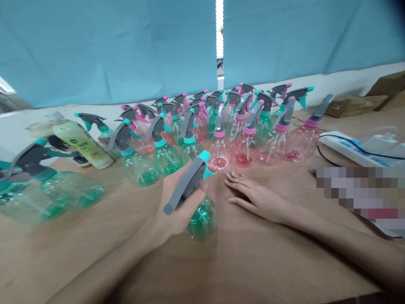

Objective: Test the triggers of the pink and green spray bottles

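Bare forearms reach in from the near edge, and the left hand (182,217) is wrapped around the neck of a green spray bottle (202,219), gripping it just under its grey spray head (186,189) over the near middle of the table (196,270); I cannot tell whether its base touches the wood. The right hand (255,196) lies palm down on the table, fingers stretched out and thumb apart, pinching nothing, its fingertips near the pink bottles. That held bottle already has its head on, so fitting looks done there, and the same seems true of the others whose tops show; what is left for it I cannot judge. Just beyond the hands stands a front row of 3 green bottles (167,157) and 4 pink bottles (245,154), with more crowded behind, too overlapped to count. At the far left, 2 more green bottles (74,190) stand apart. All look like thin, clear plastic, round-bellied and narrow at the neck, the matte grey heads trimmed in turquoise or pink. Outward to the left is a smooth, pale green bottle (82,141); to the right, a glossy white power strip (357,147) and rough brown cardboard boxes (354,106). Behind hangs a creased blue sheet (110,50).
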`<state>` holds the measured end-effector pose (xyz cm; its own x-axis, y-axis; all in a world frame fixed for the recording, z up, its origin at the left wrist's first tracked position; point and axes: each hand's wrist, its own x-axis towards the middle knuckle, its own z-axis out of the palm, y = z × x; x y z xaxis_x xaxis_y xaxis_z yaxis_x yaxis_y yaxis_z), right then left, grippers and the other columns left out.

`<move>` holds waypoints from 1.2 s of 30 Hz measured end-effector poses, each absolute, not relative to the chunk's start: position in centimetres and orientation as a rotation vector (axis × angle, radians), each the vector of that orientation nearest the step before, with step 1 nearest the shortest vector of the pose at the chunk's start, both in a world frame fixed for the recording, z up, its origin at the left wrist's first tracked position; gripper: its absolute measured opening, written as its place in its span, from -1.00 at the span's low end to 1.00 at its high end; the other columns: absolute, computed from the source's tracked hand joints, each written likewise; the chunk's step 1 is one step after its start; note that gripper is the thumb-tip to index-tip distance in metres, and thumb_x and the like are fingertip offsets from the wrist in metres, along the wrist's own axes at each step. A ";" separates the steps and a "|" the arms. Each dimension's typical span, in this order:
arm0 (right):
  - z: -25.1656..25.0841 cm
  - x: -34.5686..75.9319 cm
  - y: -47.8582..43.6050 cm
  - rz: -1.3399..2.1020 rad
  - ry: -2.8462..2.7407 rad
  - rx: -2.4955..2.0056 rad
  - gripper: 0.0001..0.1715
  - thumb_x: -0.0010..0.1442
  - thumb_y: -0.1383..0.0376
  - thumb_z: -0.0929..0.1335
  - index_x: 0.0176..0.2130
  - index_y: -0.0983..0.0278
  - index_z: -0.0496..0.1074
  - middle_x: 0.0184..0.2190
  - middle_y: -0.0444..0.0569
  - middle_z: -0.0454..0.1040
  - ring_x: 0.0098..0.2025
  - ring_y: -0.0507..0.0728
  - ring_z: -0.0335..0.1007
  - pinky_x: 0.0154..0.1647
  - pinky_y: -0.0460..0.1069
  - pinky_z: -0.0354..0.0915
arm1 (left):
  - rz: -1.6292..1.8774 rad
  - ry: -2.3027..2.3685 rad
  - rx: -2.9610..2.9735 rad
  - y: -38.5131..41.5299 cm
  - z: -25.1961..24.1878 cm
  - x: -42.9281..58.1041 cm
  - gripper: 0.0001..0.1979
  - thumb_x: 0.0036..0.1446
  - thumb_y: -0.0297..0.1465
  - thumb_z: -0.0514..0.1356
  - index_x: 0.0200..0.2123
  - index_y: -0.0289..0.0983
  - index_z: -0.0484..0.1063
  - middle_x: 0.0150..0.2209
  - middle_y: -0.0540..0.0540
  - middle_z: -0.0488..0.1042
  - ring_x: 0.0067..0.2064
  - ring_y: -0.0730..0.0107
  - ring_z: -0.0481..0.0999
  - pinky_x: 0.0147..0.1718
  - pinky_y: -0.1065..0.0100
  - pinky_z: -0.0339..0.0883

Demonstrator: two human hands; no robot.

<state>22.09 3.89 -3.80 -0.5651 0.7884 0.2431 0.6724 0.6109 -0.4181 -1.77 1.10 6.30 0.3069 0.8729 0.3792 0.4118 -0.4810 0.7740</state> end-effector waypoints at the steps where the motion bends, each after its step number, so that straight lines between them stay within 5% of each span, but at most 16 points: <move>1: -3.9 22.1 3.9 0.394 -2.425 -1.159 -0.31 0.35 -0.04 0.18 0.31 0.24 0.18 0.32 0.08 0.16 0.37 0.29 -0.02 0.34 0.30 0.03 | 1.105 1.118 2.020 1.1 6.2 -1.8 -0.95 0.12 -0.37 0.11 -0.40 -0.16 0.29 -0.50 0.05 0.28 -0.49 0.37 0.31 -0.34 0.23 0.30; 10: -3.6 22.0 3.8 0.426 -2.423 -1.175 -0.30 0.34 -0.05 0.18 0.30 0.26 0.20 0.32 0.09 0.17 0.38 0.28 -0.04 0.35 0.28 0.03 | 1.071 1.113 2.031 1.1 6.9 -1.9 -0.85 0.07 -0.39 0.09 -0.27 -0.16 0.40 -0.47 0.02 0.38 -0.53 0.37 0.28 -0.44 0.26 0.28; 17: -3.7 22.0 3.9 0.424 -2.442 -1.172 -0.30 0.35 -0.04 0.17 0.30 0.28 0.18 0.33 0.11 0.14 0.38 0.26 -0.05 0.35 0.28 0.02 | 1.094 1.045 2.061 1.2 7.8 -1.6 -0.88 -0.01 -0.43 0.10 -0.35 -0.18 0.39 -0.43 -0.02 0.44 -0.45 0.32 0.43 -0.44 0.29 0.32; 31: -0.5 20.1 0.7 0.730 -2.347 -0.967 -0.13 0.14 -0.07 0.40 0.27 0.17 0.09 0.24 0.13 0.29 0.25 0.31 0.24 0.20 0.24 0.25 | 1.159 1.126 2.109 0.9 6.8 -1.2 -0.89 0.10 -0.44 0.12 -0.28 -0.25 0.40 -0.48 0.06 0.34 -0.47 0.44 0.35 -0.42 0.37 0.31; 36: 1.1 16.0 -1.0 0.683 -2.236 -0.903 -0.09 0.09 -0.02 0.45 0.25 0.14 0.03 0.19 0.13 0.32 0.22 0.31 0.26 0.17 0.23 0.27 | 1.133 1.041 2.064 0.3 6.9 -1.6 -0.77 0.16 -0.35 0.18 -0.11 -0.25 0.39 -0.43 0.06 0.40 -0.46 0.47 0.39 -0.47 0.43 0.31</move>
<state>16.05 -1.05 1.08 -0.5708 0.7416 0.3524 0.4184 0.6320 -0.6523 -1.63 0.31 6.94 0.3418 0.8341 0.4329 0.3609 -0.5418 0.7591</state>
